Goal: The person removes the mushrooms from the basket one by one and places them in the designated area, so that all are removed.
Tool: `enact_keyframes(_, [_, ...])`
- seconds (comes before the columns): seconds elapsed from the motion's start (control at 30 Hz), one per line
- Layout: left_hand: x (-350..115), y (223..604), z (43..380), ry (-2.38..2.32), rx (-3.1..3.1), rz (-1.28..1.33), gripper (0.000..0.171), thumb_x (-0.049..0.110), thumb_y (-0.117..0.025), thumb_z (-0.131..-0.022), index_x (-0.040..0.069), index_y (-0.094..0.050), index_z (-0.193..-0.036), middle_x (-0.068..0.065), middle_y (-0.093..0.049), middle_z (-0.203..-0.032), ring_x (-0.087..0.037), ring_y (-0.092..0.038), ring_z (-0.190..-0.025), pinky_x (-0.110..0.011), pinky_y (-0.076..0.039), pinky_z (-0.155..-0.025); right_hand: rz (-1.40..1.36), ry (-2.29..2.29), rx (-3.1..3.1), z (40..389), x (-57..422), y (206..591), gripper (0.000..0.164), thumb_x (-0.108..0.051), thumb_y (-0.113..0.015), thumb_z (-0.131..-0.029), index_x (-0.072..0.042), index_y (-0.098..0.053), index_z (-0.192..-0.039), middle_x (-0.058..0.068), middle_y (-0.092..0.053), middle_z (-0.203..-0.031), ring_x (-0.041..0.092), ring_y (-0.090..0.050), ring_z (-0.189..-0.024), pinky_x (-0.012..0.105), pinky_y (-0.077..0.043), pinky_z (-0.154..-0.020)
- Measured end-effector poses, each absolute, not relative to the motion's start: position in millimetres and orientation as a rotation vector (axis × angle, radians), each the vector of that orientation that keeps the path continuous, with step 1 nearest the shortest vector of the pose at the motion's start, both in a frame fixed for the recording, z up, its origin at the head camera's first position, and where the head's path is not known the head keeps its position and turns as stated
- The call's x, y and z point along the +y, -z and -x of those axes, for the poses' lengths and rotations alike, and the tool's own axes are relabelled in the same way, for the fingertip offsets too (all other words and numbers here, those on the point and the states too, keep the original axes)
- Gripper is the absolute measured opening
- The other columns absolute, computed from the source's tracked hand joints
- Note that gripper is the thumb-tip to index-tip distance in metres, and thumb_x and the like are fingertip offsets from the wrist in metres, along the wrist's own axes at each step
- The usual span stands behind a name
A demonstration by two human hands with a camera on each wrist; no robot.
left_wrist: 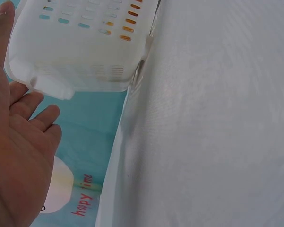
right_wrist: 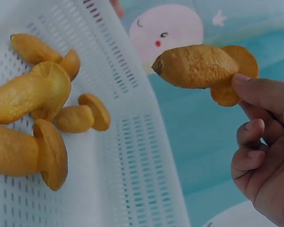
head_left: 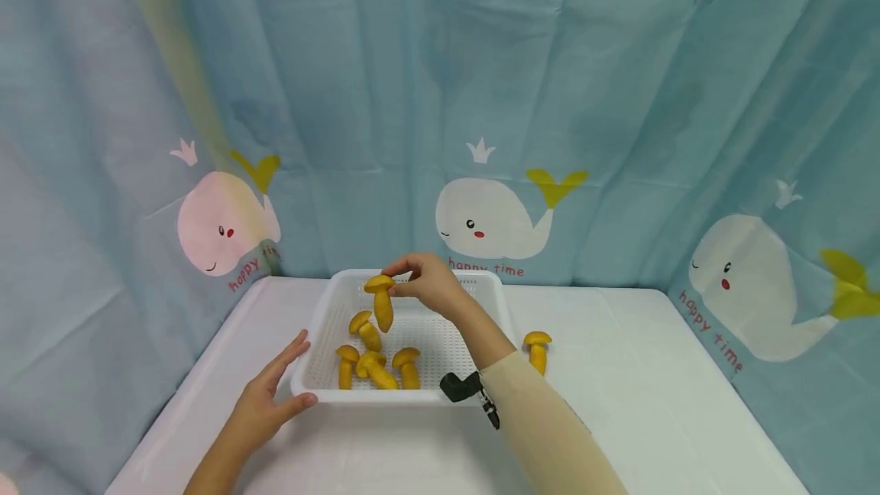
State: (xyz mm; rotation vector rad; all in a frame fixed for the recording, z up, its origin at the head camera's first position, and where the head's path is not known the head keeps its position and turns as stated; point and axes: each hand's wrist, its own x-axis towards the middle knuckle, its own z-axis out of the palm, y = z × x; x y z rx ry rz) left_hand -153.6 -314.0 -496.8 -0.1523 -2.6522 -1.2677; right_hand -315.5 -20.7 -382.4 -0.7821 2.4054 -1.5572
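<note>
a whale-printed blue curtain [head_left: 619,98] backs a white worktop [head_left: 619,418] bearing a perforated white plastic basket [head_left: 371,397]. the left hand [head_left: 264,403], relaxed and spread, is at the basket's left rim, perhaps to steady it. the right hand [head_left: 429,285] pinches a yellow mushroom [head_left: 383,308] near its cap above the basket, leaving the stem free. four similar mushrooms [head_left: 376,370] lie inside; a fifth mushroom [head_left: 537,355] lies outside, rightward.

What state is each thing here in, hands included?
Basket: upright, four mushrooms inside
Those four mushrooms: lying loose, none gripped
Held mushroom: raised off the basket floor, cap up, stem down
Right hand: pinching the held mushroom near its cap
Left hand: fingers spread, at the basket's left side
Outside mushroom: on the table, right of the basket
Curtain: hanging, creased
</note>
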Motion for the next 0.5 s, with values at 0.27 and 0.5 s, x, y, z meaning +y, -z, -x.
enact_keyframes(0.27, [-317, 499, 154, 1.248, -2.588, 0.214, 0.085, 0.024, -0.087, -0.082, 0.024, -0.045, -0.156, 0.003, -0.030, -0.168, 0.010, -0.019, -0.149, -0.073, -0.033, -0.109, 0.810, 1.628, 2.455, 286, -3, 372, 0.023, -0.020, -0.083, -0.088, -0.031, -0.079, -0.108, -0.007, -0.072, -0.108, 0.019, -0.052, -0.068, 0.025, -0.045, -0.057])
enact_keyframes(0.5, [-317, 500, 151, 1.271, -2.604, 0.194, 0.086, 0.027, -0.087, -0.082, 0.024, -0.044, -0.156, -0.001, -0.030, -0.168, 0.014, -0.016, -0.146, -0.076, -0.031, -0.109, 0.850, 1.663, 2.507, 260, 14, 364, 0.026, -0.021, -0.083, -0.088, -0.035, -0.078, -0.109, 0.005, -0.062, -0.077, 0.019, -0.044, -0.060, 0.023, -0.037, -0.049])
